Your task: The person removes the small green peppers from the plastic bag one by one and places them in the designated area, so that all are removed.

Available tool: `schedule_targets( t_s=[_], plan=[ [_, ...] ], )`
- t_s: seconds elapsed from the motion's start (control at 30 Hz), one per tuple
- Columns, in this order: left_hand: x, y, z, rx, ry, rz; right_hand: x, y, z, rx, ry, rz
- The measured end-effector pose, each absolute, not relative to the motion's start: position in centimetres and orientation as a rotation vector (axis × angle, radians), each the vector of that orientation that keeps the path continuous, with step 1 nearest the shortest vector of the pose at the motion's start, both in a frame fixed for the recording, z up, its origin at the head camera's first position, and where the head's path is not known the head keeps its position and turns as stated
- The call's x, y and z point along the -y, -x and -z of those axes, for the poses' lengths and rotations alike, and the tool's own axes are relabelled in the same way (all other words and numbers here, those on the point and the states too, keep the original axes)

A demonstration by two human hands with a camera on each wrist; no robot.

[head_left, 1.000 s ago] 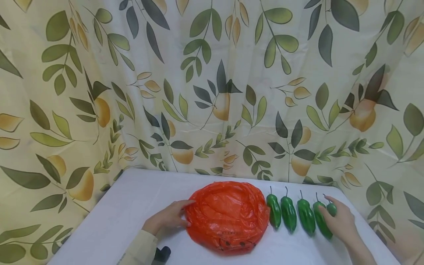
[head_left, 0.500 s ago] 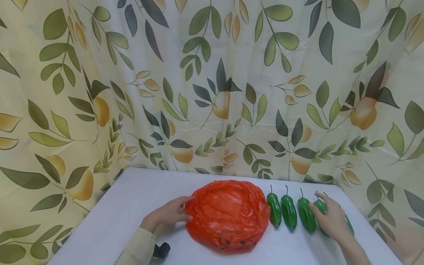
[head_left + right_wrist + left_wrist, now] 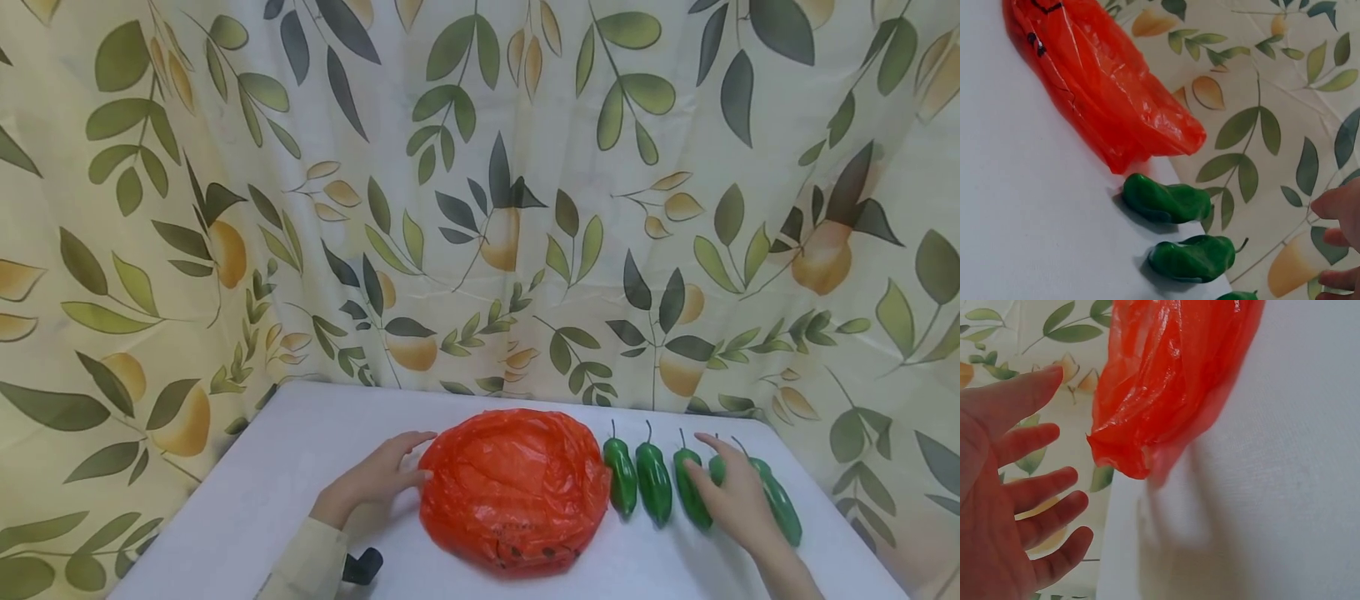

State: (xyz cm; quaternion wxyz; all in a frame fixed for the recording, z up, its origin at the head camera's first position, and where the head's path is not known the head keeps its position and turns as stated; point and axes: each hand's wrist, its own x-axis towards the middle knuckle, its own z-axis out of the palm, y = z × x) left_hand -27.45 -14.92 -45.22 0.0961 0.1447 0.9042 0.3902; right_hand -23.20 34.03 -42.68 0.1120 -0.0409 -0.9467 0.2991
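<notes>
A crumpled red plastic bag (image 3: 517,483) lies spread in a round shape on the white table. My left hand (image 3: 375,481) is beside its left edge; in the left wrist view its fingers (image 3: 1054,515) are spread and a gap separates them from the bag. To the bag's right, several green peppers (image 3: 654,483) with thin stems lie in a row. Above the right part of that row is my right hand (image 3: 738,504), thumb and fingers apart and holding nothing. It hides most of one pepper (image 3: 717,471). The rightmost pepper (image 3: 780,504) shows on the hand's far side.
A black object (image 3: 363,567) shows at my left wrist. Behind the white table (image 3: 300,442) hangs a curtain (image 3: 480,208) printed with leaves and fruit. The right-hand peppers lie near the table's right edge.
My right hand has moved left from the rightmost pepper, which is now uncovered, toward the middle of the row. The left hand has drawn slightly left, away from the bag.
</notes>
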Motion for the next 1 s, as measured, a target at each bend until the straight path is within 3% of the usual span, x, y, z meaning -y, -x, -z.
schedule_targets(
  t_s=[1.0],
  plan=[
    [13.7, 26.5, 43.4, -2.875, -0.53, -1.05, -29.7, 22.4, 42.2, 2.83, -0.04, -0.841]
  ],
)
